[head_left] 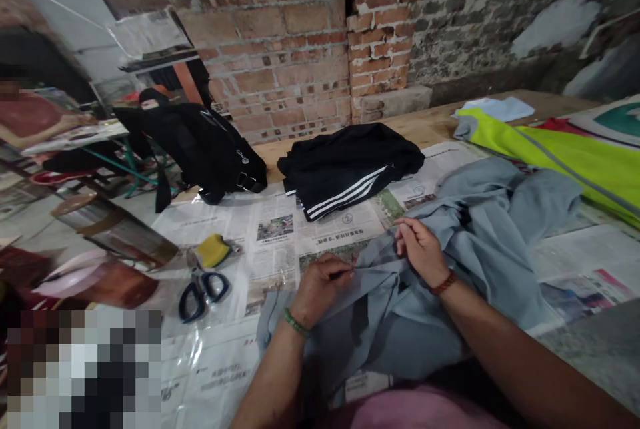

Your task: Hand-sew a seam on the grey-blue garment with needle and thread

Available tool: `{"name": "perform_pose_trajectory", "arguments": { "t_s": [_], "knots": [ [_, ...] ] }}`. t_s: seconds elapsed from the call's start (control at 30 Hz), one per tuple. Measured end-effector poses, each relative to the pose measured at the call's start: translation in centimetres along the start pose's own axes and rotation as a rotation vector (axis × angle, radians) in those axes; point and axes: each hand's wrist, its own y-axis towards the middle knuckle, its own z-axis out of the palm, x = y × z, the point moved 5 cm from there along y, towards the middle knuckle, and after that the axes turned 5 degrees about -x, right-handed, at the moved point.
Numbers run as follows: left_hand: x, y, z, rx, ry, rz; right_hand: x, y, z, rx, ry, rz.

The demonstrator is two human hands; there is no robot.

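Observation:
A grey garment lies crumpled in folds across the near side of the table, its exact kind unclear. My left hand, with a green bracelet at the wrist, pinches an edge of this cloth between thumb and finger. Just to the right, my right hand hovers over the folds, wearing a reddish-brown bracelet. Its thumb and fingers are drawn together; anything between them is too small to make out. Left of my hands lie scissors with dark blue handles, beside a yellow sponge-like piece.
Newspaper under clear plastic covers the table. Farther back are black clothing with white stripes and a black bag. A fluorescent yellow garment lies right. A metal cylinder stands left. Another person sits far left.

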Motion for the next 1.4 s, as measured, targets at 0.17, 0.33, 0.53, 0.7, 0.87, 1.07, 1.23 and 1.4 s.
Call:
{"name": "perform_pose_trajectory", "arguments": {
  "t_s": [0.17, 0.33, 0.53, 0.7, 0.87, 1.07, 1.23, 1.4],
  "knots": [
    [-0.4, -0.4, -0.2, 0.017, 0.004, 0.025, 4.6, -1.2, -1.5, -0.089, 0.085, -0.119],
    [-0.9, -0.5, -0.3, 0.007, -0.03, -0.026, 8.6, -3.5, -3.0, 0.069, 0.056, -0.265],
    [-1.2, -0.6, -0.2, 0.037, -0.046, -0.053, 7.4, -8.7, -0.4, 0.87, -0.047, 0.112],
    [-1.4, -0.6, 0.2, 0.059, -0.11, -0.068, 7.5, -12.7, 1.7, 1.268, 0.122, 0.324],
    [-1.2, -0.8, 0.4, 0.084, -0.153, -0.123, 6.9, -13.6, 1.9, 1.325, 0.357, 0.438],
    [-1.2, -1.0, 0.9, 0.121, -0.185, -0.189, 2.7, -12.2, 3.0, 0.792, 0.366, 0.651],
    [-1.5, -0.9, 1.0, 0.099, -0.187, -0.155, 1.5, -11.0, 3.5, 0.606, 0.135, 0.588],
    [-2.1, -0.8, 0.6, 0.065, -0.134, -0.028, 1.3, -10.6, 3.5, 0.574, 0.116, 0.521]
  ]
}}
